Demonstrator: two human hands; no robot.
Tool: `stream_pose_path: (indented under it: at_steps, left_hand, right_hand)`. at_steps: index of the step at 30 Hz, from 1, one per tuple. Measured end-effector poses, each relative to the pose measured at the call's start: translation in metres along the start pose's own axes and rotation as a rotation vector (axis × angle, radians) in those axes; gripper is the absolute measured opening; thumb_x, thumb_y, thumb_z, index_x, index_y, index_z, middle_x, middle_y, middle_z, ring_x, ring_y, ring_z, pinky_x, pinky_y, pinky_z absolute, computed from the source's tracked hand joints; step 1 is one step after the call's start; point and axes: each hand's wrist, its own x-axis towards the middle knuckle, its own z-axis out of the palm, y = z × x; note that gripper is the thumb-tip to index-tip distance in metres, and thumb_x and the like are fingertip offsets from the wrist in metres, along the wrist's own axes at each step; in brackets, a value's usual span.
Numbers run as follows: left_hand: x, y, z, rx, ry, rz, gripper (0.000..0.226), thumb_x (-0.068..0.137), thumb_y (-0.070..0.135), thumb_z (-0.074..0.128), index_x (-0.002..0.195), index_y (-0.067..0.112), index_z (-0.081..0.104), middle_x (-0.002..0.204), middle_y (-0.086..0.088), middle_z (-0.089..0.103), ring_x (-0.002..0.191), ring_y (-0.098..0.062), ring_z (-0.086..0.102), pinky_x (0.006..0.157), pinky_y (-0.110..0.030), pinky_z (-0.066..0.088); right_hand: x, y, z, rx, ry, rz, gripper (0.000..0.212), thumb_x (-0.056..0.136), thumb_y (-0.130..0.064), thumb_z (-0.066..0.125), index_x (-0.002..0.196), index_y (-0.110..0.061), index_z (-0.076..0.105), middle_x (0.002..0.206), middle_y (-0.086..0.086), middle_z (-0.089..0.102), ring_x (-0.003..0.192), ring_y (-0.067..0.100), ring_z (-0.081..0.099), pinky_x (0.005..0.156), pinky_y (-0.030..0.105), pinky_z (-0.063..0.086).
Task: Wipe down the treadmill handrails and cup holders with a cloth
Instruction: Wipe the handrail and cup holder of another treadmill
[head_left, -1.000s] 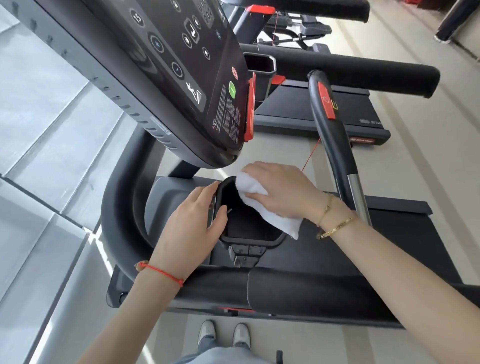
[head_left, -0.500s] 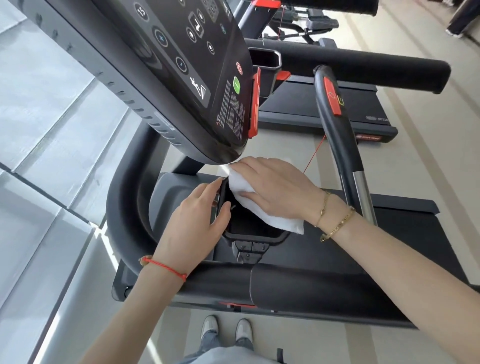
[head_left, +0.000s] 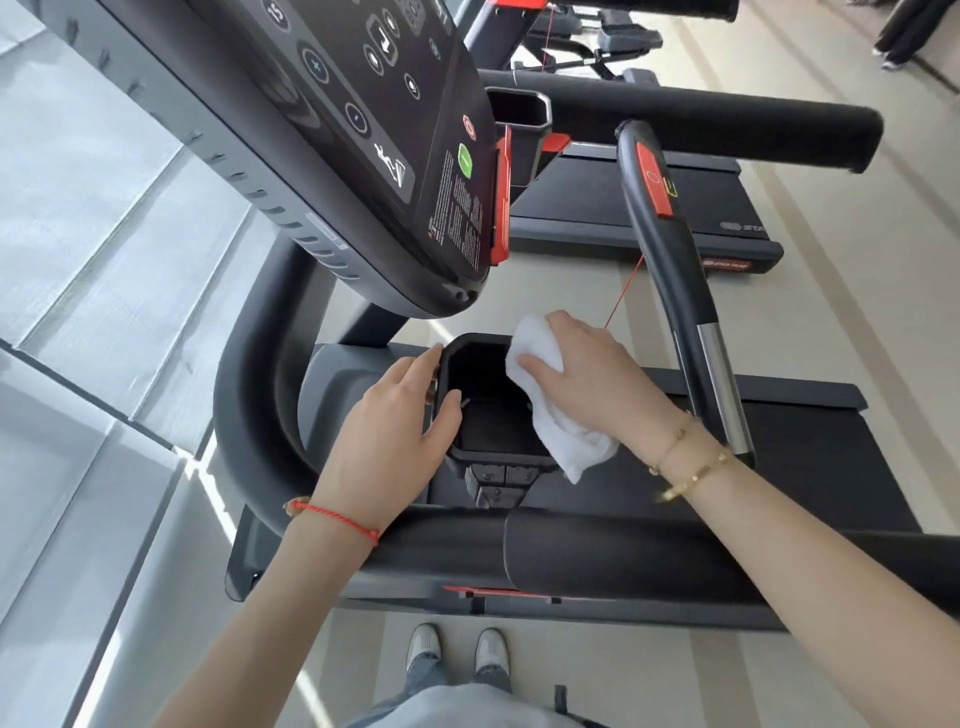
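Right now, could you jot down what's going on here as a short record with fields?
place: gym floor, beside a treadmill
cup holder: black, open top
cloth: white, draped over the holder's right rim
right hand: presses the cloth down
left hand: holds the holder's left rim
console: tilted above the holder

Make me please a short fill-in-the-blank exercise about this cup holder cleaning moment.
1. The right hand presses a ____ cloth on the cup holder rim.
2. The left hand grips the cup holder's ____ side.
3. The left wrist wears a ____ string bracelet.
4. The console hangs ____ the cup holder.

Missing words: white; left; red; above
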Motion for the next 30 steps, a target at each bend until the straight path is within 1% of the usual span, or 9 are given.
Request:
stream_pose_path:
  at_steps: [2, 4, 7, 15, 19, 22, 26, 28, 30]
  left_hand:
    - [0.0, 0.0, 0.0, -0.005, 0.009, -0.004, 0.052, 0.097, 0.034, 0.051, 0.146, 0.018, 0.043, 0.11, 0.001, 0.062, 0.095, -0.018, 0.059, 0.08, -0.03, 0.049]
    - [-0.001, 0.0, 0.0, -0.019, 0.012, 0.0, 0.051, 0.097, 0.033, 0.052, 0.145, 0.019, 0.044, 0.112, 0.001, 0.062, 0.096, -0.019, 0.06, 0.08, -0.029, 0.048]
    - [0.001, -0.001, 0.001, -0.043, 0.009, 0.006, 0.052, 0.097, 0.033, 0.051, 0.146, 0.017, 0.042, 0.115, 0.0, 0.061, 0.1, -0.019, 0.06, 0.087, -0.032, 0.05]
    - [0.013, -0.006, -0.002, -0.045, -0.051, 0.078, 0.054, 0.098, 0.029, 0.05, 0.148, 0.013, 0.037, 0.126, -0.001, 0.056, 0.112, -0.019, 0.056, 0.096, -0.031, 0.045]
    - [0.018, -0.008, -0.002, -0.08, -0.063, 0.095, 0.052, 0.097, 0.028, 0.052, 0.146, 0.013, 0.041, 0.129, -0.003, 0.056, 0.112, -0.02, 0.057, 0.099, -0.036, 0.047]
    - [0.017, -0.009, -0.001, -0.091, -0.049, 0.099, 0.051, 0.097, 0.028, 0.053, 0.145, 0.014, 0.042, 0.125, -0.002, 0.057, 0.107, -0.017, 0.059, 0.097, -0.035, 0.049]
    - [0.017, -0.008, 0.0, -0.125, -0.041, 0.093, 0.05, 0.096, 0.026, 0.054, 0.143, 0.013, 0.045, 0.124, -0.003, 0.059, 0.102, -0.017, 0.06, 0.095, -0.038, 0.051]
    - [0.017, -0.008, 0.0, -0.143, -0.037, 0.087, 0.048, 0.096, 0.025, 0.055, 0.142, 0.012, 0.047, 0.123, -0.004, 0.059, 0.103, -0.02, 0.061, 0.095, -0.04, 0.051]
    - [0.017, -0.007, -0.001, -0.156, -0.033, 0.083, 0.047, 0.096, 0.023, 0.055, 0.141, 0.012, 0.048, 0.118, -0.004, 0.06, 0.1, -0.022, 0.063, 0.093, -0.041, 0.051]
  right_hand:
    - [0.004, -0.002, -0.004, 0.024, -0.015, -0.001, 0.033, 0.099, -0.04, 0.05, 0.113, -0.01, 0.046, 0.099, 0.004, 0.051, 0.094, 0.028, 0.052, 0.069, 0.032, 0.029]
    - [-0.012, 0.0, 0.0, 0.09, -0.01, 0.062, 0.046, 0.098, -0.039, 0.052, 0.129, -0.007, 0.04, 0.118, 0.01, 0.053, 0.099, 0.027, 0.052, 0.072, 0.031, 0.031]
    - [-0.046, 0.002, 0.015, 0.178, -0.012, 0.171, 0.06, 0.096, -0.042, 0.054, 0.137, -0.005, 0.029, 0.131, 0.012, 0.046, 0.086, 0.017, 0.044, 0.064, 0.025, 0.032]
    - [-0.005, 0.001, -0.001, 0.208, 0.005, 0.105, 0.033, 0.098, -0.038, 0.053, 0.116, -0.012, 0.044, 0.095, 0.001, 0.05, 0.074, 0.011, 0.048, 0.056, 0.022, 0.031]
    - [-0.037, 0.016, 0.003, 0.39, -0.035, 0.031, 0.051, 0.096, -0.039, 0.054, 0.14, -0.021, 0.036, 0.121, -0.011, 0.052, 0.111, 0.012, 0.052, 0.075, 0.011, 0.036]
    - [-0.063, 0.024, -0.008, 0.371, -0.043, -0.061, 0.063, 0.096, -0.05, 0.048, 0.151, -0.033, 0.023, 0.151, -0.016, 0.034, 0.132, 0.004, 0.037, 0.099, 0.016, 0.029]
    - [-0.094, 0.016, -0.025, 0.266, -0.12, -0.214, 0.063, 0.091, -0.063, 0.039, 0.149, -0.049, 0.016, 0.157, -0.031, 0.014, 0.132, -0.016, 0.024, 0.099, -0.002, 0.021]
    - [-0.101, 0.005, -0.024, 0.066, -0.183, -0.319, 0.065, 0.092, -0.064, 0.033, 0.151, -0.04, 0.021, 0.16, -0.027, 0.011, 0.138, -0.019, 0.009, 0.108, 0.004, 0.016]
    - [-0.098, -0.008, -0.018, -0.151, -0.146, -0.415, 0.07, 0.092, -0.064, 0.025, 0.149, -0.024, 0.033, 0.159, -0.013, 0.025, 0.145, -0.004, 0.01, 0.114, 0.008, 0.001]
